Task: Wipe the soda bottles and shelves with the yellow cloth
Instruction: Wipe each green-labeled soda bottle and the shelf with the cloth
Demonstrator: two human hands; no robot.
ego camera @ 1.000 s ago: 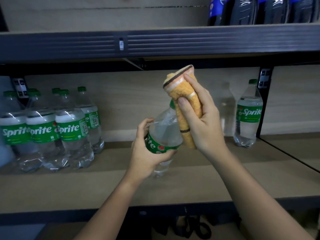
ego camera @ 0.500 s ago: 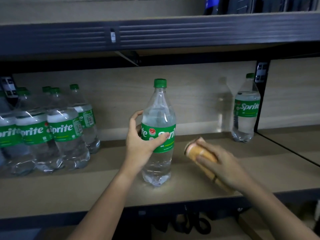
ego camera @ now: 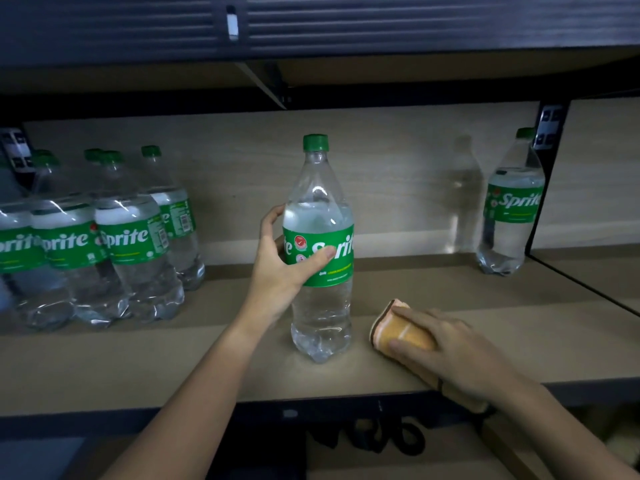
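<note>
Left hand [ego camera: 280, 268]: wrapped round the green label of the upright soda bottle [ego camera: 320, 258], thumb across the front, fingers behind; the bottle stands on the shelf [ego camera: 173, 362] about midway along its length, nearer the front edge than the back panel. Right hand [ego camera: 446, 344]: laid palm-down over the folded yellow cloth [ego camera: 398, 332], fingers fairly straight and pressing it to the board rather than gripping it; the cloth lies just beside the bottle's base on the right, close to the front edge, with its trailing end hanging past that edge under the wrist.

Outward: a cluster of bottles [ego camera: 104, 237] stands toward the left end of the shelf; a single bottle [ego camera: 512, 206] stands at the right end beside the dark upright; the upper shelf rail [ego camera: 311, 26] runs overhead.

Risks, as judged: a leftward wipe would drive the cloth into the held bottle's base; if the left hand's hold slackens, the tall, narrow bottle may tip and roll off the front edge; a long stroke to the right could knock the unsupported single bottle against the upright; the overhanging cloth tail may snag on the front rail and pull the fold open; light is poor, so missed patches on the board are likely.
</note>
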